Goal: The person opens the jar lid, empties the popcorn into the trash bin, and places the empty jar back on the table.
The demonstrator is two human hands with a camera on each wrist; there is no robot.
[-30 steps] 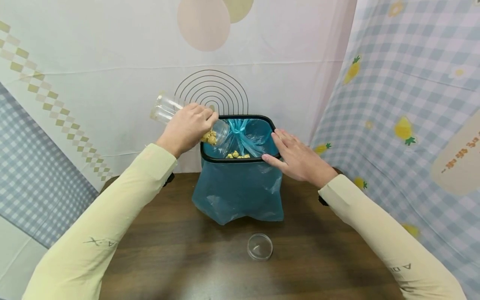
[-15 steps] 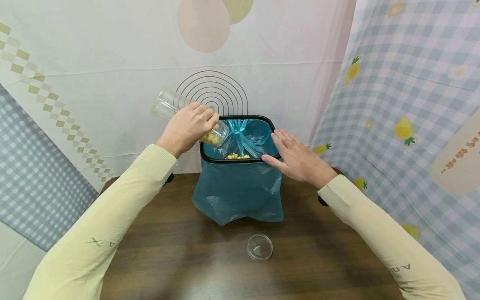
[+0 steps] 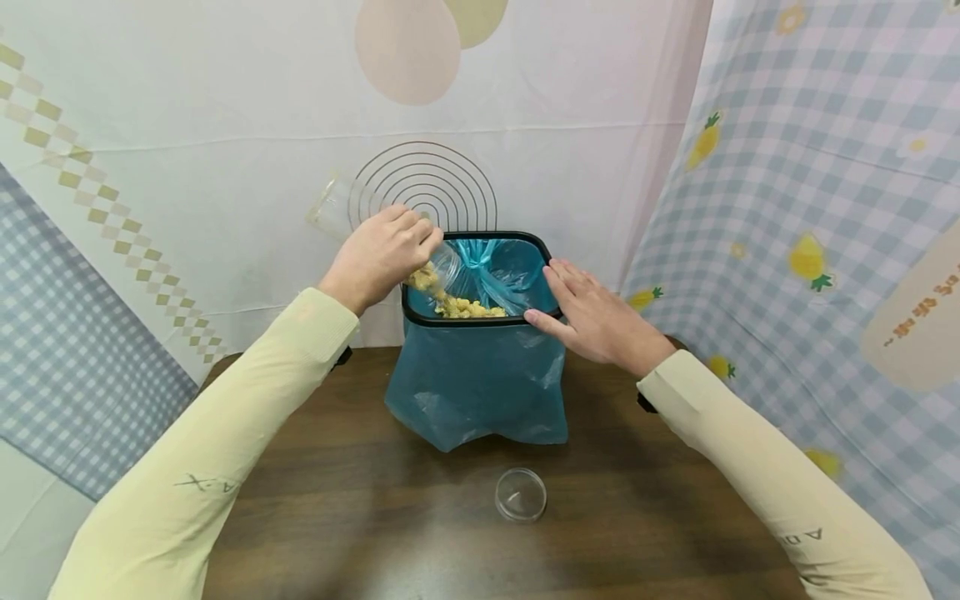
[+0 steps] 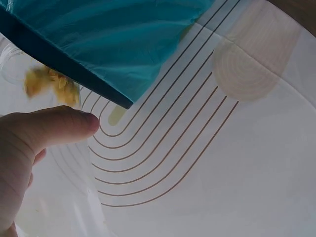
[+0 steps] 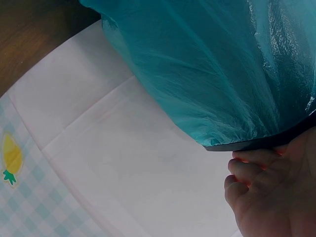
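Observation:
My left hand [image 3: 384, 252] grips a clear plastic jar [image 3: 336, 208], tilted with its mouth down over the left side of a bin lined with a teal bag [image 3: 480, 375]. Yellow popcorn-like pieces [image 3: 426, 278] sit near the jar's mouth, and a heap of the same pieces [image 3: 468, 309] lies inside the bin. With fingers straight, my right hand [image 3: 600, 317] rests against the right side of the bin's black rim [image 3: 480, 322]. In the left wrist view, the thumb [image 4: 59, 126] lies along the jar, and the pieces near the mouth look blurred.
A round clear lid [image 3: 520, 495] lies on the dark wooden table [image 3: 360, 517] in front of the bin. A white patterned cloth [image 3: 225, 192] hangs close behind, and a checked cloth [image 3: 795, 167] hangs at the right.
The yellow heap inside the bin has grown as pieces leave the jar. The jar has shifted slightly, its base end a little higher. My right hand stays in place.

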